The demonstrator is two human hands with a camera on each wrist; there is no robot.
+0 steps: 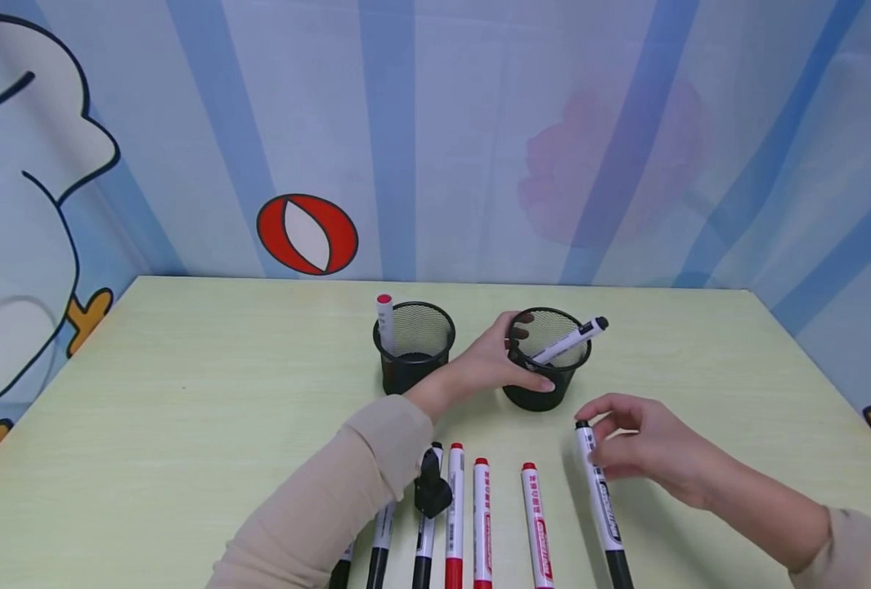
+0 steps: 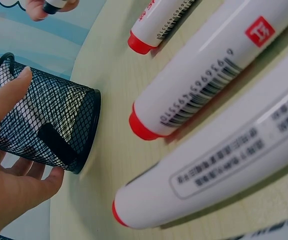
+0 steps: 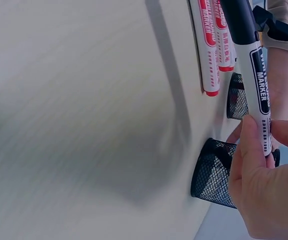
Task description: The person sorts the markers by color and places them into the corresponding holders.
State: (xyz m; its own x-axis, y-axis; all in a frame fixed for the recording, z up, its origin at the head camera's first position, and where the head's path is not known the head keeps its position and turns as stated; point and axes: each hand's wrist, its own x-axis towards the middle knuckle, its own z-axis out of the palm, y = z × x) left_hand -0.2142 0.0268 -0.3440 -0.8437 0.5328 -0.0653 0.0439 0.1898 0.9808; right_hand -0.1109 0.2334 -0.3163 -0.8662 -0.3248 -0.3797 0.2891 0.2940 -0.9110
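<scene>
My left hand (image 1: 488,360) holds the right-hand black mesh pen cup (image 1: 541,399), thumb along its near side and fingers around its far left side. A black-capped marker (image 1: 571,340) leans inside this cup, which stands on the table. My right hand (image 1: 652,446) pinches a black whiteboard marker (image 1: 601,499) near its upper end, in front of and to the right of the cup. In the right wrist view, that whiteboard marker (image 3: 258,85) is between thumb and fingers, above the table.
To the left stands another mesh pen cup (image 1: 409,376) with a red-tipped marker (image 1: 385,321) in it. Several red and black markers lie in front, including a separate red marker (image 1: 537,523); my left sleeve (image 1: 332,499) partly covers some. A patterned backdrop (image 1: 457,147) rises behind the table.
</scene>
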